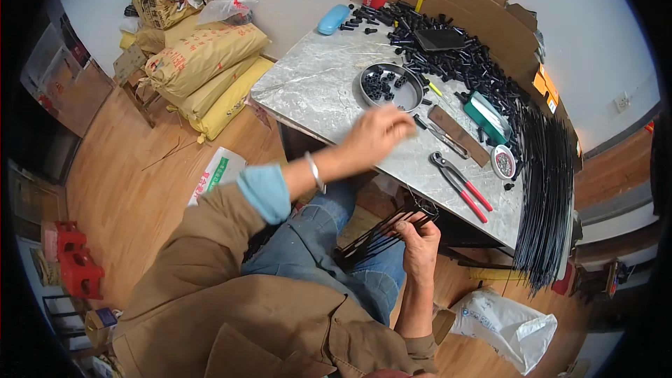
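My left hand (381, 131) is over the table's front edge, just below a round metal tray (363, 91) with small black parts (381, 82) in it. Motion blurs its fingers, so whether they hold anything cannot be made out. Above my lap, my right hand (420, 238) is closed on a bundle of thin black rods (374, 239). The rods reach left across my thighs, and a black ringed piece (424, 206) shows at their upper end by the table edge. Red-handled pincers (462, 189) lie on the table to the right of my left hand.
A heap of black plugs (448, 56) covers the back of the grey table (308, 77). Nearby are a brown bar (458, 134), a green box (486, 117), a small white bowl (503, 162) and many long black rods (546, 196). Stacked sacks (206, 59) stand at left.
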A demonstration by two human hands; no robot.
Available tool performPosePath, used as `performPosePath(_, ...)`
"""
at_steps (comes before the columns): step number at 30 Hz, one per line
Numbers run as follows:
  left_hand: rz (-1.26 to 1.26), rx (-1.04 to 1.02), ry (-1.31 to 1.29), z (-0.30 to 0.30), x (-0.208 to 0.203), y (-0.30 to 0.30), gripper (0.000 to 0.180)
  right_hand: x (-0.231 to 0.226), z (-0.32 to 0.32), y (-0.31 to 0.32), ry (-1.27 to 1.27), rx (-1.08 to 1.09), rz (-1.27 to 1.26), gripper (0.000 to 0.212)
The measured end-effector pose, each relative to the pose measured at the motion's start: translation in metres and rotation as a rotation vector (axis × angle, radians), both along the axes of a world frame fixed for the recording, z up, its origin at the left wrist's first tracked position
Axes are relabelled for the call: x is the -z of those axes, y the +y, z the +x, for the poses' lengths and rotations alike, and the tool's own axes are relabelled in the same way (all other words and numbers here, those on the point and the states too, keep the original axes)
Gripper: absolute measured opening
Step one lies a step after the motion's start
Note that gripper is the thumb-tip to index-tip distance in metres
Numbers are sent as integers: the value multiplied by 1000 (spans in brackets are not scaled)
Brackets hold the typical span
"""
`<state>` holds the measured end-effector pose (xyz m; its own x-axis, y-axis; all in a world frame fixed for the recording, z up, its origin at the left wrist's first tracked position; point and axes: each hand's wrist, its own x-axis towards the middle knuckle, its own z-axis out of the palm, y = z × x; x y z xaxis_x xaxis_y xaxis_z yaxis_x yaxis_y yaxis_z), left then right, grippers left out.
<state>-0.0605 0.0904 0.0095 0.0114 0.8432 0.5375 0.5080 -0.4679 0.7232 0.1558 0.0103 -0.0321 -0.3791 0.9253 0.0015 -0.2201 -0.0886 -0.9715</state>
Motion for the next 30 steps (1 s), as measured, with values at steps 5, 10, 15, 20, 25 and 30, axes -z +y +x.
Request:
performPosePath(5, 80, -190, 578, -57, 11, 84, 19, 2, -9, 12, 41, -43, -56, 13)
performPosePath(10, -18, -147, 858, -54, 10, 98, 16, 9, -9, 22, -28, -32, -15, 21)
performPosePath(15, -146, 73, 305, -32, -18, 76, 16, 11, -10, 34, -55, -15, -64, 20)
performPosePath(20, -863, 478, -534, 10, -15, 4, 26, 14, -10, 38, -14, -24, -91, 22)
performPosePath(25, -1008, 573, -938, 26, -6, -29, 25, 11, -7, 30, -3, -14, -94, 26)
performPosePath(30, -1006, 497, -1033, 35, -15, -35, 27, 10, -2, 26, 11, 16, -91, 25)
